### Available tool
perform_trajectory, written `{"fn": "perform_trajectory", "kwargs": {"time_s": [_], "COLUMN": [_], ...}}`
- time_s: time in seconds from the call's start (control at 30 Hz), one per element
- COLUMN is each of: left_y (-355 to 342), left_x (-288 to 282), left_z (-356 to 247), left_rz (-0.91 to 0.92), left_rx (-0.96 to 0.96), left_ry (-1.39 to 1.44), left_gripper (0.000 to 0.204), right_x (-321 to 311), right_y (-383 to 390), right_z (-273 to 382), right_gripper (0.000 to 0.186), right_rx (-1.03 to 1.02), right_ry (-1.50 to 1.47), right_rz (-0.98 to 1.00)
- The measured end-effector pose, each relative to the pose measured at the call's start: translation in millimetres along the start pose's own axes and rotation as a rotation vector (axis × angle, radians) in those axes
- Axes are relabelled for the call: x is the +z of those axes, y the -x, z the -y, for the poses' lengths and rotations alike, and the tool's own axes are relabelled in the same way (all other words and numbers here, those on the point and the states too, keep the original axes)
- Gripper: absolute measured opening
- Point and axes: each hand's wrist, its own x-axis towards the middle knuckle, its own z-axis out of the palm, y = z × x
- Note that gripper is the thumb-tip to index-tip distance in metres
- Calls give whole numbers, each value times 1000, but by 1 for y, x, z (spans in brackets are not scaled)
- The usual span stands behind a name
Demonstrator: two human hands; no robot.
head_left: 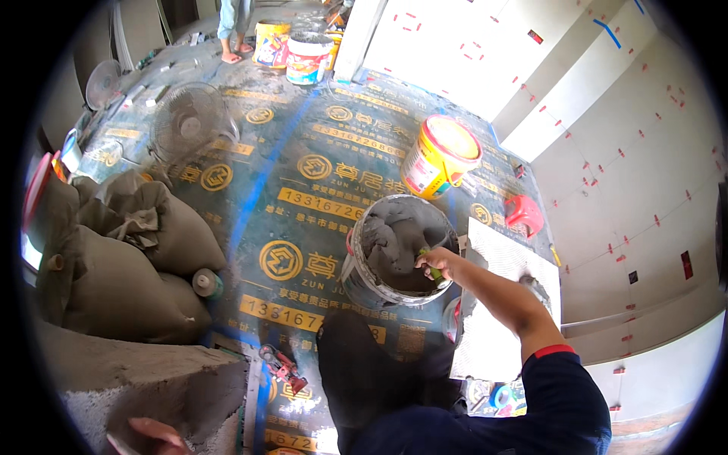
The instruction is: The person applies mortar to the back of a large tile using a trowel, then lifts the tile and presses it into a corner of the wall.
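My right hand (435,263) reaches into a bucket (362,274) of grey mortar and grips a green tool handle (434,273) whose blade is buried in the mix. A large white tile (500,258) lies face down on the floor just right of the bucket, with a dab of mortar on it. My left hand (155,435) shows at the bottom left, resting against a grey concrete block (144,383); a pale flat edge lies by its fingers and I cannot tell whether it holds anything.
Grey cement sacks (129,250) are piled at left, with two floor fans (189,121) behind. A yellow lidded bucket (438,155) and a red stool (525,214) stand beyond the tile. More buckets (307,57) and another person's legs (233,23) are at the far end. Tiled wall (629,152) on the right.
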Motion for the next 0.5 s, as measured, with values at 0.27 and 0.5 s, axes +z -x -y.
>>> {"fn": "perform_trajectory", "kwargs": {"time_s": [0.27, 0.5], "left_y": [9, -5], "left_x": [4, -24], "left_z": [9, 9], "left_rz": [29, 123], "left_rx": [-34, -70], "left_ry": [28, 120], "left_gripper": [36, 31], "right_x": [33, 44], "right_y": [9, 5], "right_z": [20, -7], "right_gripper": [14, 10], "right_rx": [-165, -276], "right_ry": [-290, -339], "right_rz": [85, 90]}}
